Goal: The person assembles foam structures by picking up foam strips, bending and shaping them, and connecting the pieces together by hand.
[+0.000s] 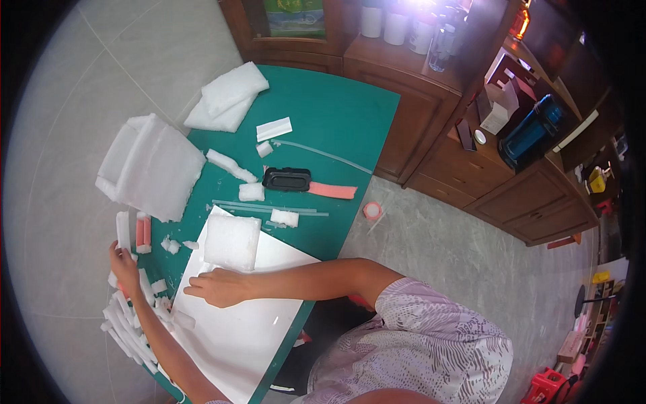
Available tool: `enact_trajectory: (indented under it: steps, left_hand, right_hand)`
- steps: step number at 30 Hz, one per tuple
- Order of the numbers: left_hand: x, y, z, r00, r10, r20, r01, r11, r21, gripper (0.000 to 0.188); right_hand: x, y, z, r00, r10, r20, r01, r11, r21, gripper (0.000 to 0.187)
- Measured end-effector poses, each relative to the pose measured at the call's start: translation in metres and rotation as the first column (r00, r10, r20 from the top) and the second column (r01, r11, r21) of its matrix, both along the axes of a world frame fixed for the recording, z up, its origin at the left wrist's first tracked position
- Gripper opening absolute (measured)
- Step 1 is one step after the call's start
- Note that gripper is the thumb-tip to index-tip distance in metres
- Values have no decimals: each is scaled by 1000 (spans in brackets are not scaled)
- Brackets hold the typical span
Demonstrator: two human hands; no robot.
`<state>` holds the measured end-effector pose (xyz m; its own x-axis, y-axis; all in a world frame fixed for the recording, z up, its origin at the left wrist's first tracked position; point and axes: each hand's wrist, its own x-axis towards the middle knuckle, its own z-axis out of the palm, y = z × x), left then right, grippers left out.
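Observation:
My left hand (123,269) is at the table's left edge, its fingers closed round the lower end of a white foam strip (122,231). Right beside that strip stands a foam block with pink strips (143,233). My right hand (221,287) rests on a white sheet (235,337), fingers curled together, with nothing visible in them. Just above it lies a square white foam pad (232,242) on the same sheet. Below my left hand, several white foam strips (128,330) are heaped along the table edge, partly hidden by my left forearm.
On the green table (323,101) lie a black oblong case (286,179), a pink strip (334,191), clear thin strips (269,208) and small foam pieces (252,192). Large foam sheets (158,165) overhang the left edge. A tape roll (372,211) is on the floor. Brown cabinets (410,114) stand beyond.

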<state>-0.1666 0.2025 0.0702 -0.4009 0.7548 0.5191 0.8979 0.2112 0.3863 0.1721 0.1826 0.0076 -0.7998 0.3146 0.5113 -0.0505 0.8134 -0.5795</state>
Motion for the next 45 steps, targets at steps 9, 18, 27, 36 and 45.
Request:
enact_trajectory:
  steps: [9,18,27,36,45]
  left_hand:
    - [154,-191,23,684,-223,695,306,952,4,28]
    - [198,-242,15,778,-448,441,569,799,-194,35]
    - [234,-282,29,752,-495,436,464,867,183,33]
    - [240,-294,51,778,-418,470,354,909,222,51]
    - [265,-308,61,601,-535,594,466,838,284,44]
  right_hand:
    - [5,-1,30,949,-47,-312,-20,978,-207,77]
    - [10,-21,30,942,124,-311,-149,987,-58,54]
    - [4,-74,86,944,305,-123,-196,821,536,44]
    - [8,-96,135,946,324,17,-266,744,613,32]
    - [28,-110,160,932,355,76,-295,621,726,22]
